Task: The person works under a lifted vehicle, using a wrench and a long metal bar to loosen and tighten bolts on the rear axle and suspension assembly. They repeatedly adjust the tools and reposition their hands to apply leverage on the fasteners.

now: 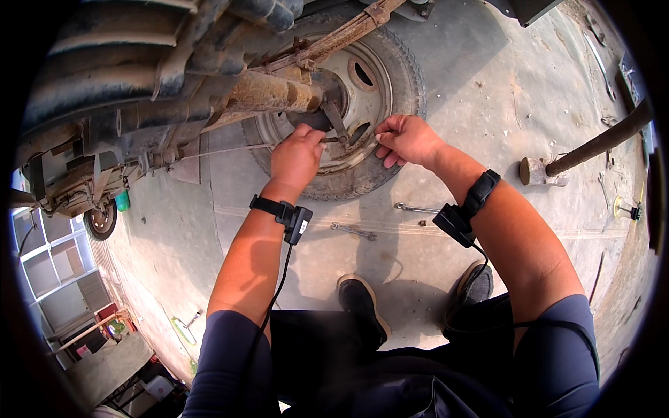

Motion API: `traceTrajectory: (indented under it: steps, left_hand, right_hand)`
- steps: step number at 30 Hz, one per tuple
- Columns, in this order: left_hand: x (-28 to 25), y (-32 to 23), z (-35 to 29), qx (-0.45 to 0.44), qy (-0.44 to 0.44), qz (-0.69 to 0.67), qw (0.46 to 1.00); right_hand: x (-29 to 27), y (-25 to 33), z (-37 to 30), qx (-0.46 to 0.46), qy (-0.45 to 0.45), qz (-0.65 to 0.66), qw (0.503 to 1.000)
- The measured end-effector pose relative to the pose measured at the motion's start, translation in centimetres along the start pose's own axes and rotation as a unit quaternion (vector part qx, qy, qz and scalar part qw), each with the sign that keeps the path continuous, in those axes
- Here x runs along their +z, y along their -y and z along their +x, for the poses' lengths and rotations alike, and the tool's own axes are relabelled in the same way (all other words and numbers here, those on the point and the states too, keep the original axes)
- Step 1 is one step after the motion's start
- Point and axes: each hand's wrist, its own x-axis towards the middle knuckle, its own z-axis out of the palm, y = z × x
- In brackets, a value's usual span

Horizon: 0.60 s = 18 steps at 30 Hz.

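Observation:
My left hand [296, 155] is closed around a thin rod or cable [240, 148] running in from the left under the vehicle. Just past its fingers, the end of that rod meets the tip of a flat metal lever [336, 121]. The lever hangs from the rusty axle [275, 95], in front of the pale wheel rim [380, 76]. To the right of the lever, my right hand [404, 139] is apart from it, with thumb and forefinger pinched together. Whatever may be in that pinch is too small or hidden to name.
The vehicle's underside [104, 76] fills the upper left, and a rusty bar [334, 40] crosses above the axle. Two wrenches, one [353, 231] and another [417, 208], lie on the concrete near my shoes. A long-handled hammer [540, 171] rests at right.

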Motion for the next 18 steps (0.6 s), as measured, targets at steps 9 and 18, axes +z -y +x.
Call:
traceTrajectory:
  steps: [9,18]
  left_hand:
    - [-0.1,0.76,-0.18,-0.009,-0.005,0.01,1.0]
    - [0.01,-0.18,0.1,-0.014,0.007,-0.017,1.0]
  right_hand:
    - [-0.01,0.08,0.03,0.002,0.0,-0.004,1.0]
    - [0.02,-0.07,0.02,0.002,-0.001,0.003,1.0]
